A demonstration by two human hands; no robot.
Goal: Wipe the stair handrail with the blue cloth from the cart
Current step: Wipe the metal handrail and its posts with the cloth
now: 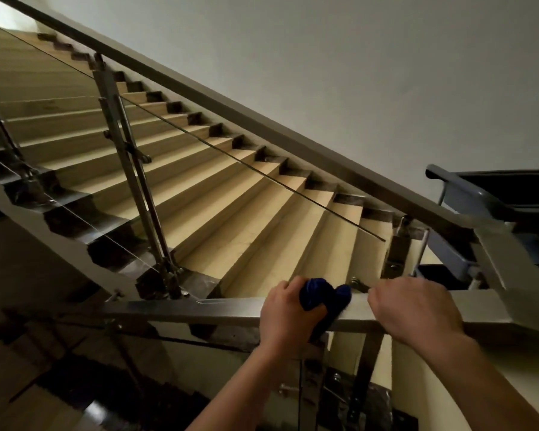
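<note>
Head view, dim light, stairwell.

- Flat brushed-metal stair handrail (175,309): a level run crosses the foreground. At the right it turns at a corner and climbs diagonally to the upper left.
- Dark blue bunched cloth (324,295): lies on top of the level run, right of centre. Two rounded folds stand above the rail and a darker part drapes over its near edge.
- Left hand (285,315): on the cloth's left end, back of the hand towards the camera. Fingers (280,286) are curled together over the far side and clamped on the cloth against the rail.
- Right hand (417,309): on the same run, just beside the cloth's right edge, with a short strip of bare metal between them. Fingers (383,295) are curled downward and closed around the rail. This hand does not touch the cloth.
- The cloth therefore sits between the two hands, held by the left only.
- Grey-blue plastic cart (479,194): behind the rail corner at the right edge, well apart from the cloth. Its contents cannot be made out.
- Beige stone stairs (231,194) rise beyond the rail, with a clear glass panel (75,150) held by upright metal posts (128,157) along their near side.
- A plain pale wall (355,57) fills the upper right.
</note>
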